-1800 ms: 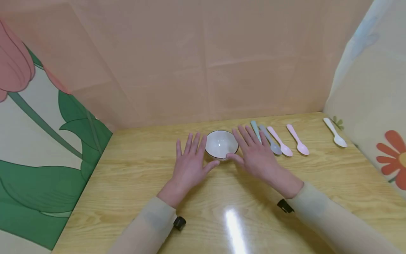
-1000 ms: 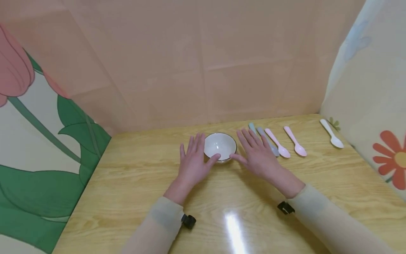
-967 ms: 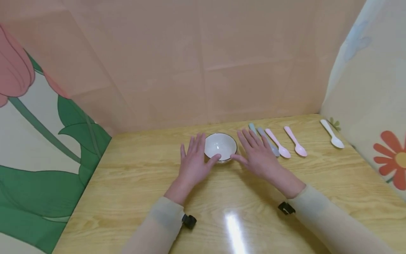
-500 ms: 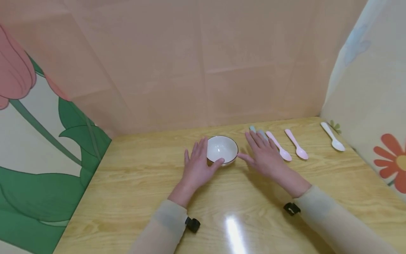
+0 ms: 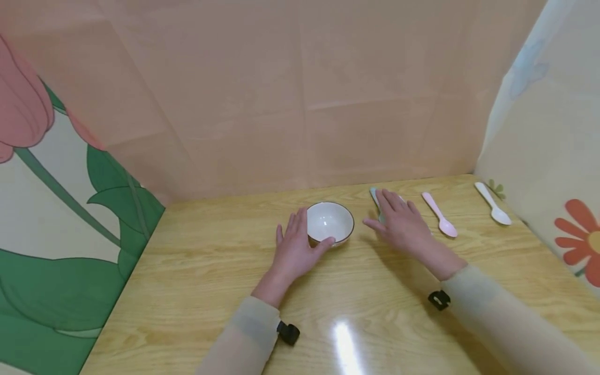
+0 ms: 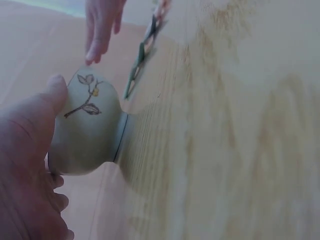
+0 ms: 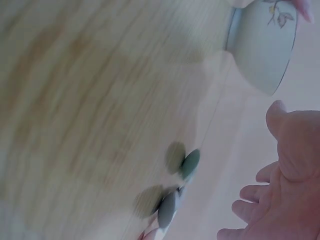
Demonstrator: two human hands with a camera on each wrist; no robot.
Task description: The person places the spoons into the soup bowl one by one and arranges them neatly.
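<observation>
A white bowl [image 5: 330, 221] with a dark rim stands upright on the table. My left hand [image 5: 292, 252] holds it from the left, thumb at the near rim and fingers along the side. A leafy branch pattern decorates the bowl's outside [image 6: 85, 135] in the left wrist view. Right of the bowl, my right hand [image 5: 403, 226] hovers with fingers extended and nothing in them. It overlaps a teal spoon [image 5: 374, 195] and mostly hides a grey and a pink one. The right wrist view shows the teal spoon [image 7: 190, 164] and the grey spoon [image 7: 168, 210] beyond the fingers.
A pink spoon [image 5: 439, 214] lies right of my right hand, and a white spoon [image 5: 492, 204] lies near the table's right edge. A plain peach cloth [image 5: 244, 104] rises behind the wooden table [image 5: 201, 291]. Flower-printed panels flank both sides.
My left hand has moved right, closing in around the bowl's left side. My right hand has shifted right, away from the bowl and over the spoons, covering more of them.
</observation>
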